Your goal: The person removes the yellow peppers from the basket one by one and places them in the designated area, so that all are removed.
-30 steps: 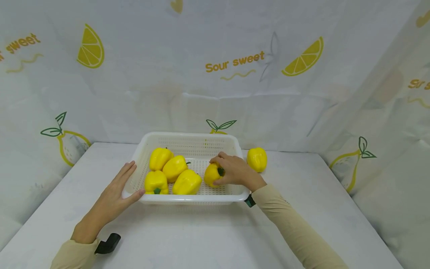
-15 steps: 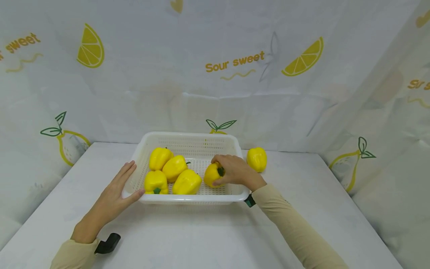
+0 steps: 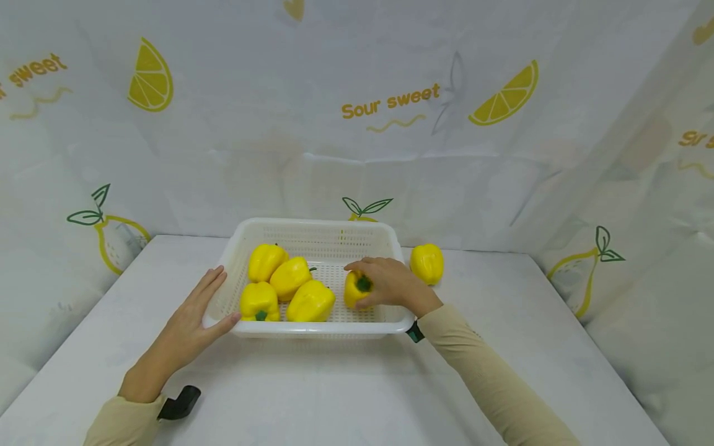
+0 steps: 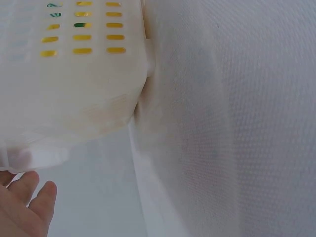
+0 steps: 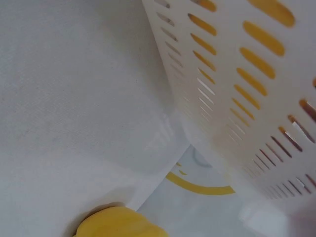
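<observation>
A white plastic basket point(image 3: 323, 327) stands on the table with several yellow bell peppers point(image 3: 311, 301) grouped in its left half. My right hand point(image 3: 397, 286) reaches over the right rim and holds another yellow bell pepper point(image 3: 354, 292) low inside, its green stem facing the palm. My left hand point(image 3: 184, 325) lies at the left front corner, fairly straight fingers along the outer side and thumb on the front rim. In the left wrist view, fingertips point(image 4: 44, 200) show under the rim beside the basket's slotted wall point(image 4: 74, 89). The right wrist view hides the right hand's grip behind the basket.
One yellow bell pepper point(image 3: 427, 264) sits on the white tabletop point(image 3: 491, 297) just outside the basket's right side. A white lemon-print sheet point(image 3: 357, 173) hangs close behind the basket. Black camera mounts point(image 3: 180, 403) are on the wrists.
The pepper at my right hand has turned and shifted slightly right, its stem now showing more. The right fingers have extended a little over it. My left hand and the basket stay put.
</observation>
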The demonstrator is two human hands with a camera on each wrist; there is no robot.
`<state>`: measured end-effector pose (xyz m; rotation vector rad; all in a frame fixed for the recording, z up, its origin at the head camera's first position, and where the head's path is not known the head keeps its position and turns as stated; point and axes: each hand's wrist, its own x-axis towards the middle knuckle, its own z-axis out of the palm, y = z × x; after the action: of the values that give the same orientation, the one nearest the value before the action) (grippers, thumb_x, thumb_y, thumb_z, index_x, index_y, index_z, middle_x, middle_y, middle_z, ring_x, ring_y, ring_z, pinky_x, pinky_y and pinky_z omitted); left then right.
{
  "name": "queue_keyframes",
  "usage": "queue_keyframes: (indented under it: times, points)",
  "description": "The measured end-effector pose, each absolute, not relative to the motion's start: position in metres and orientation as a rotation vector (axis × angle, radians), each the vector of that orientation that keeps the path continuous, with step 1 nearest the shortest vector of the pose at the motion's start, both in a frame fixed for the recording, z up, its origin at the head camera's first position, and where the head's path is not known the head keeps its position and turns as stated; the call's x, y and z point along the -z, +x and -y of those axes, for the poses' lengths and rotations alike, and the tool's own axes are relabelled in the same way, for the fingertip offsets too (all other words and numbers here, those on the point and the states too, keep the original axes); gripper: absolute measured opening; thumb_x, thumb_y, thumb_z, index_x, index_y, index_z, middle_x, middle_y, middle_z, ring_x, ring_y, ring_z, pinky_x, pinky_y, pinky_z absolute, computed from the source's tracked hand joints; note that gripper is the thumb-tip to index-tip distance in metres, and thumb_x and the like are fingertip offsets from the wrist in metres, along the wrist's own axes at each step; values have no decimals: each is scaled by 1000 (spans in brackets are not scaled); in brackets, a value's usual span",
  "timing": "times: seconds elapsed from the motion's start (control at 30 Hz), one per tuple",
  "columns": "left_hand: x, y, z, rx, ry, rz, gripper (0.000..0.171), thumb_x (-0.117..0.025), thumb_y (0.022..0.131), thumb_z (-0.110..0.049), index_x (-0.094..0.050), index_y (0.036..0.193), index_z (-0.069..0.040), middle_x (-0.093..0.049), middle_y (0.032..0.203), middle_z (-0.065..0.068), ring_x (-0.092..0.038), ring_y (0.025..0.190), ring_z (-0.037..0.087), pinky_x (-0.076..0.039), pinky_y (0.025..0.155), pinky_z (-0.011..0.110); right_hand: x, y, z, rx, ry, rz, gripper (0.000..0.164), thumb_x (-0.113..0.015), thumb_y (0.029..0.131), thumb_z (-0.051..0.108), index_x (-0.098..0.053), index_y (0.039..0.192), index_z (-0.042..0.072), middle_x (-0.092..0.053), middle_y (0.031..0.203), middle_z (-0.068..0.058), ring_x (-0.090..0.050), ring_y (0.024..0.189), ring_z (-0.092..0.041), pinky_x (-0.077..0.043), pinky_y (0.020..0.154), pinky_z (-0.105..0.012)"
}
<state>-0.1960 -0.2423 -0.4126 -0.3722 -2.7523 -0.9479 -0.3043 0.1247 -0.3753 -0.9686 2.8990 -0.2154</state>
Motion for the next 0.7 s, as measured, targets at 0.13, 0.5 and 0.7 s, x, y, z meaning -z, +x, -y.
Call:
queue_keyframes:
  times: [0.13,0.5,0.7]
  points:
    - [412,-196,242,951,-369,2754,84,-67,92,-39,-23,158,-11,-19,166,15,-19,150,43,-26,108,76,376,-304,-124,205,-968,-2894,77,-84,73,50,-56,139,20,-62,138,-2,-60,119,-26,-49,104,-47]
    - [413,-196,242,943,-365,2756,84,-66,92,-40,-24,158,-12,-19,166,14,-19,151,42,-26,107,76,378,-304,-125,159,-958,-2901,78,-88,69,46,-57,137,25,-64,131,-1,-60,106,-24,-51,98,-45]
    - [414,-196,242,944,-375,2742,84,-67,91,-39,-24,158,-11,-20,165,15,-19,151,43,-26,108,76,377,-303,-125,191,-930,-2900,75,-88,71,43,-56,137,27,-62,126,0,-58,98,-21,-53,94,-42]
